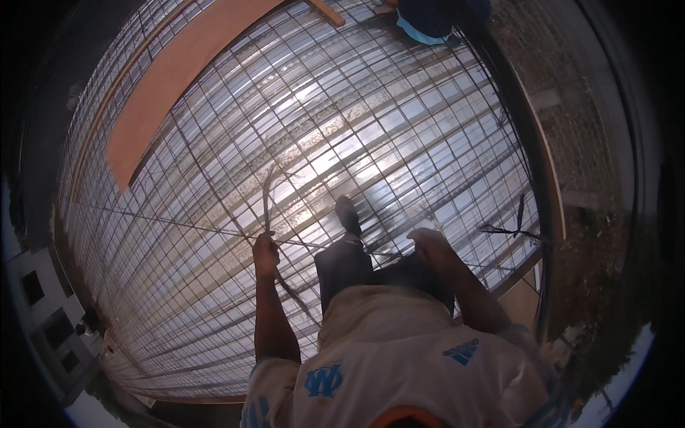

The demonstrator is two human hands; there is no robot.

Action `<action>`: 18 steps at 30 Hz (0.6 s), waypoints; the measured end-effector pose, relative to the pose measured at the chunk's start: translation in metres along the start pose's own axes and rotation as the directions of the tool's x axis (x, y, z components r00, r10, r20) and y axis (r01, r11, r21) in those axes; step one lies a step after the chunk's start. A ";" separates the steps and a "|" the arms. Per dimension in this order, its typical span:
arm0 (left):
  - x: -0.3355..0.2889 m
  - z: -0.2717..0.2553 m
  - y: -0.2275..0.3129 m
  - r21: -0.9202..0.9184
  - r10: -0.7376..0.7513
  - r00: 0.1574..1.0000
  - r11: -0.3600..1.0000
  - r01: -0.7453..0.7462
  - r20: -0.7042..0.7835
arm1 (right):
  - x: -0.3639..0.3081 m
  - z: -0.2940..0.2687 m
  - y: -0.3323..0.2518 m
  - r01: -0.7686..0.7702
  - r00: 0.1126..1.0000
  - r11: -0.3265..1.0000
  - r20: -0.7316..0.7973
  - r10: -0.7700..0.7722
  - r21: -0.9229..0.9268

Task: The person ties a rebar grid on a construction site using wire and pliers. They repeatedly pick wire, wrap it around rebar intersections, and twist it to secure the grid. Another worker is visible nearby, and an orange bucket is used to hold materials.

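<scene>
My left hand (265,253) is closed around a bent bundle of thin dark tie wire (268,194). One end of the bundle arcs above the fist and the other hangs below it. My right hand (430,246) is held in front of my right thigh with its fingers curled; whatever it may grip is too small to make out. Beneath both hands spreads a grid of steel reinforcing mesh (235,139) over shiny ribbed metal decking (371,171). One dark shoe (347,214) of mine stands on the grid.
Another bunch of dark wire (519,227) lies on the mesh at the right, near the dark edge beam (531,135). A long orange-brown board (168,89) rests at the far left. Another person (435,18) is at the far right edge. Past the beam, the ground lies lower.
</scene>
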State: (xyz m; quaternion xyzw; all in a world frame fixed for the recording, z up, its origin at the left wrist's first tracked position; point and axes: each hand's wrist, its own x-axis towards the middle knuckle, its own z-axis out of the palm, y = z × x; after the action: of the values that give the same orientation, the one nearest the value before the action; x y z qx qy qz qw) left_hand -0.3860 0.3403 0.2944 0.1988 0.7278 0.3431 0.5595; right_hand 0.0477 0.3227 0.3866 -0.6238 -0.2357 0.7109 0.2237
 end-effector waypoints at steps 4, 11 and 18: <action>0.016 0.015 0.027 0.017 -0.054 0.997 0.998 0.053 0.051 | 0.095 0.003 0.000 0.152 0.988 0.963 0.034 -0.148 -0.221; 0.036 0.018 0.004 -0.016 -0.017 0.994 1.000 0.015 -0.108 | 0.204 0.034 -0.049 -0.047 0.979 0.997 0.201 0.033 0.065; 0.103 0.071 0.013 0.114 0.146 0.890 0.988 -0.106 -0.432 | 0.324 -0.008 -0.024 -0.137 0.949 0.985 0.272 0.161 -0.104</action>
State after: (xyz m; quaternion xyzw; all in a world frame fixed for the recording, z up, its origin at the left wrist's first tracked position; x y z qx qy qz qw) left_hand -0.3498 0.4382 0.2238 0.1876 0.8350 0.3825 0.3483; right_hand 0.0167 0.5407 0.1473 -0.5420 -0.2465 0.7961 0.1077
